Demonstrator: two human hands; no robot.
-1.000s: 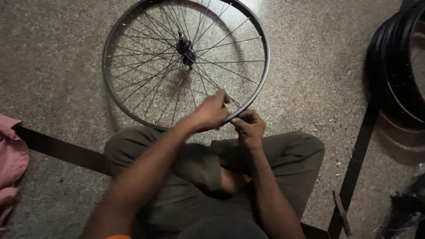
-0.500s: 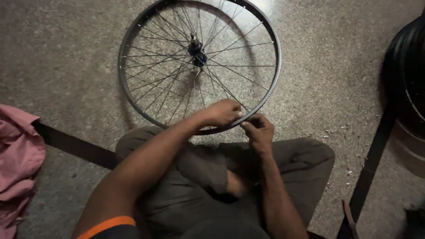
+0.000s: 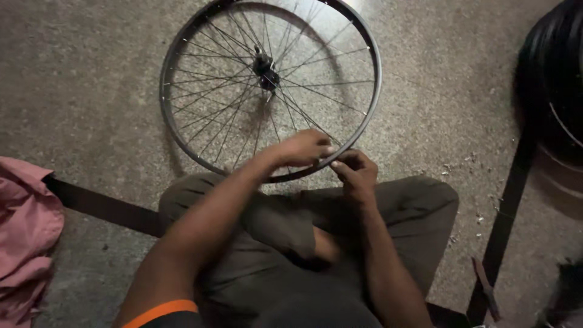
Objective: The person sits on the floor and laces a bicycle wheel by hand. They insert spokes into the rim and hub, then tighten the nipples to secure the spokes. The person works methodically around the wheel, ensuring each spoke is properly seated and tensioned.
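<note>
Speckled concrete floor point(image 3: 79, 79) carries spoked wheel point(image 3: 182, 143); pink cloth point(image 3: 24, 231) (crumpled) too.

Shifted right and lower in the frame over the last second: wheel point(image 3: 270, 85), hub point(image 3: 266, 68) now upper centre. More of the pink cloth point(image 3: 24, 237) showing at lower left. Orange sleeve edge point(image 3: 161, 311) now in view at the bottom. Left hand point(image 3: 303, 147) and right hand point(image 3: 355, 173) carried right along with the rim.

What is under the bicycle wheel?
Grey speckled floor shows through the spokes under the bicycle wheel. The left hand and right hand cover its near rim, so nothing shows beneath there.
</note>
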